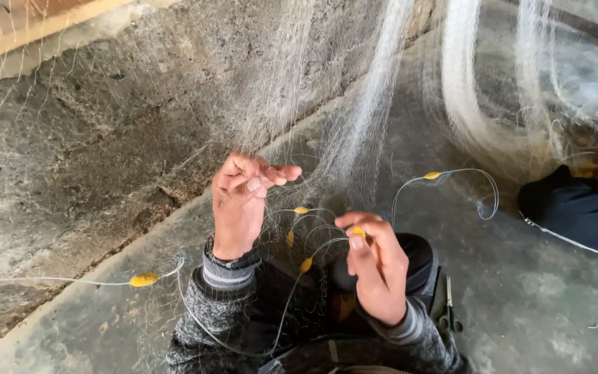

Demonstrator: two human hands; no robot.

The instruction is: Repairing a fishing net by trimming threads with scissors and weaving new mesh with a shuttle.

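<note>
Netting [354,131], fine and pale, is hanging down in front of a rough concrete wall [105,131] and gathering over the person's lap. Its edge cord [271,332], a thin white line, is looping across the concrete floor [534,298] and carrying small yellow floats along its length.

The left hand [240,201] is rising in front of the wall with its fingers curled, thumb and forefinger pressing together on a pinch of the mesh, and the wrist is showing a dark band above a grey striped cuff. The right hand [378,266] is sitting lower and nearer the lap, thumb and forefinger pinching one yellow float [358,232] on the cord, the other fingers folding loosely behind. Between the two hands more floats [302,210] are dangling on loops of the same line. Another float [144,280] is lying well to the left, close to where the floor meets the wall, and one more [432,175] is riding on a loop to the right of the hands.

Scissors [449,315] with dark handles are lying on the floor just beside the person's right knee. At the right edge another person's dark-clothed leg [579,211] is resting on the floor (only part of it is showing), with a thicker bunch of netting [479,104] trailing down toward it.
</note>
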